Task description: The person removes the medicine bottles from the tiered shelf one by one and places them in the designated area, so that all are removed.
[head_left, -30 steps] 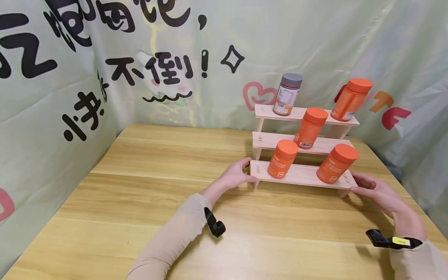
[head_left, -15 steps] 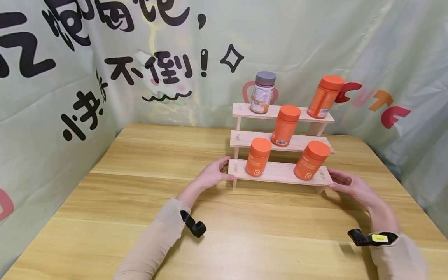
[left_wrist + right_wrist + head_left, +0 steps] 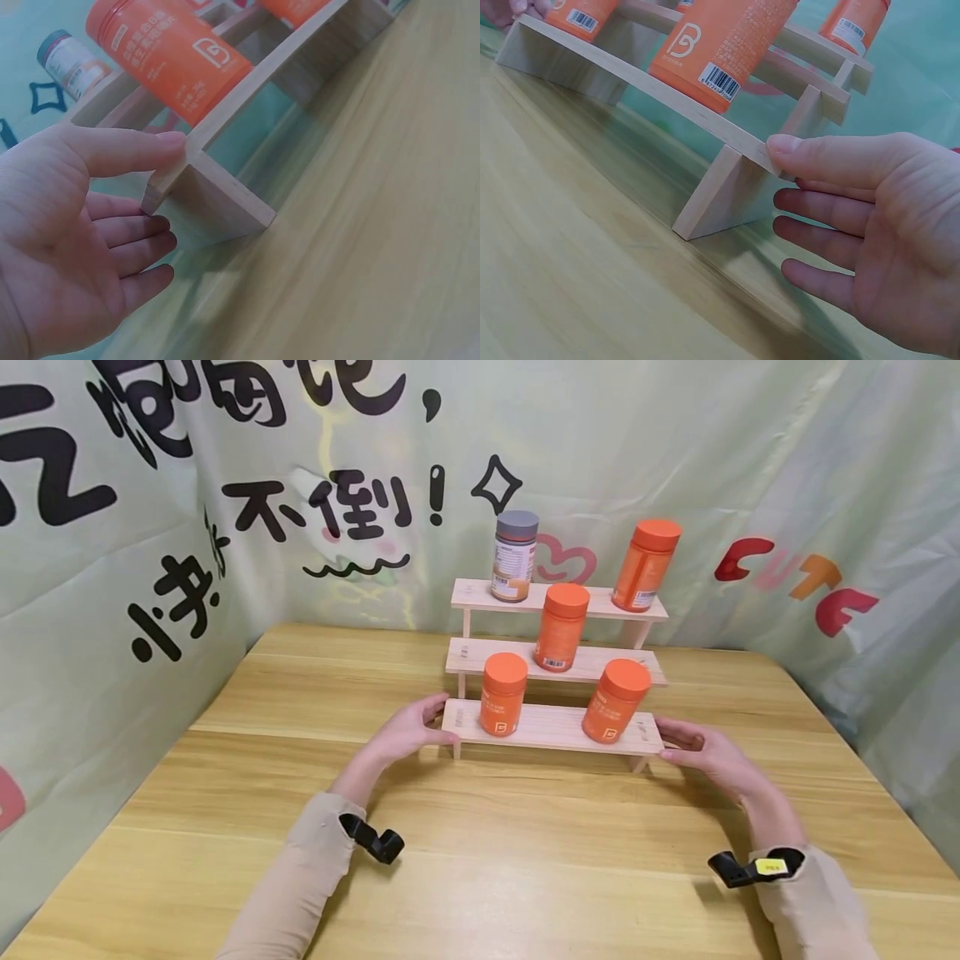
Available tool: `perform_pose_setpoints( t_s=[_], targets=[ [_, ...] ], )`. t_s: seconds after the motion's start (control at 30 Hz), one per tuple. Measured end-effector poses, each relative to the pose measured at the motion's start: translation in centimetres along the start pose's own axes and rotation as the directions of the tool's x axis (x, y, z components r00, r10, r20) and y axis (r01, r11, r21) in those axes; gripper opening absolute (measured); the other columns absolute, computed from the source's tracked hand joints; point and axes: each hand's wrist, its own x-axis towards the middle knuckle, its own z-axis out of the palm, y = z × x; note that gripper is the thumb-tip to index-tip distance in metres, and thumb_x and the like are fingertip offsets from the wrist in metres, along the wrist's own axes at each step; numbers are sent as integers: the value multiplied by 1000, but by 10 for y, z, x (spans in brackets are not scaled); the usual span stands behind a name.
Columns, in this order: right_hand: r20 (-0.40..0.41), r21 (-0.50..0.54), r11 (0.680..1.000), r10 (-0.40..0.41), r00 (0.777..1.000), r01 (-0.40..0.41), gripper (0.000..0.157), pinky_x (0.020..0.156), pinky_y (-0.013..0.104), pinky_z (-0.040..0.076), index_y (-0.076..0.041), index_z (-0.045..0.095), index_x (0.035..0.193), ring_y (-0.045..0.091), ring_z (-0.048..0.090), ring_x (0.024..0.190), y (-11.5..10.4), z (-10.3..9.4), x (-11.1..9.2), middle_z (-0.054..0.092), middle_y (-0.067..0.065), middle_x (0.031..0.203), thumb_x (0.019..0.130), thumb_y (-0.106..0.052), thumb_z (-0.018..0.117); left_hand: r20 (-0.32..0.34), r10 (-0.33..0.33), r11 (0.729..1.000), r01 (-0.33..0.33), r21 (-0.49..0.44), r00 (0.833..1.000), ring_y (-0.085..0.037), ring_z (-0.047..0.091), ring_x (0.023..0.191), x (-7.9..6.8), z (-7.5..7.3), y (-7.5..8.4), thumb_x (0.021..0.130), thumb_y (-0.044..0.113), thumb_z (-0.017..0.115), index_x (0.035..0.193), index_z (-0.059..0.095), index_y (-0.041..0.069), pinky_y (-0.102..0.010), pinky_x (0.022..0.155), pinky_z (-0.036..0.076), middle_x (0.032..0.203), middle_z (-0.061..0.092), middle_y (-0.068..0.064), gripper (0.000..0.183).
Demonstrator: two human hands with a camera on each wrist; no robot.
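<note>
1 rack [image 3: 555, 727], pale wood, 3 tiers, stands on the table [image 3: 480, 843]. Both hands grip it, 1 per end. L hand [image 3: 405, 731] pinches the L end of its btm tier, thumb on the front corner, index finger tucked behind; its other 3 fingers hang loosely curled by the rack's L leg, can't tell if touching. R hand [image 3: 708, 756] pinches the R end likewise, thumb on front corner, index behind, other 3 fingers loosely bent beside the rack.

5 jars total on rack, all lidded: 4 orange, 1 w/ grey lid. Btm tier: 2 orange, 1 nr rack's L end (L jar [image 3: 503, 693]), 1 nr its R end (R jar [image 3: 617, 702]), well apart. Mid tier: 1 orange (mid jar [image 3: 562, 628]), abt halfway along. Top tier: grey-lid jar [image 3: 514, 556] twd rack's L, 1 orange (top jar [image 3: 647, 566]) nr its R end.

2 wrist cams, black: L cam [image 3: 372, 837] and R cam [image 3: 750, 867], both in front of rack, w/ 2 beige sleeves [image 3: 288, 885]. Behind rack: pale cloth [image 3: 675, 443], 4 coloured letters [image 3: 798, 578] to rack's R.
</note>
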Motion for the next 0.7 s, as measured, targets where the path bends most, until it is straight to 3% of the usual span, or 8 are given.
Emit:
perform_pose_setpoints(
  t_s=[0.13, 0.2, 0.7],
  targets=[
    [19, -16, 1000, 12, 1000, -12, 59, 85, 9, 41, 17, 34, 134, -11, 48, 104, -6, 9, 5, 42, 29, 134, 87, -6, 62, 4, 3, 1000, -3, 6, 1000, -35, 28, 134, -6, -12, -4, 79, 11, 72, 143, 21, -7, -42, 109, 23, 146, 26, -25, 84],
    [23, -10, 1000, 11, 1000, -10, 59, 85, 10, 41, 17, 34, 133, -11, 48, 103, -8, 13, 8, 37, 36, 133, 87, -6, 62, 3, 6, 1000, -6, 2, 1000, -36, 28, 133, -8, -16, -4, 79, 9, 71, 143, 21, -9, -43, 109, 24, 145, 26, -27, 83],
    [36, 2, 1000, 21, 999, -21, 60, 88, 12, 41, 13, 35, 135, -5, 48, 107, -15, 36, 19, 40, 30, 136, 87, -8, 63, 13, 0, 1000, 0, 22, 1000, -39, 24, 134, -22, -41, -10, 80, 9, 70, 142, 18, -11, -46, 110, 20, 146, 22, -29, 83]
  ],
)
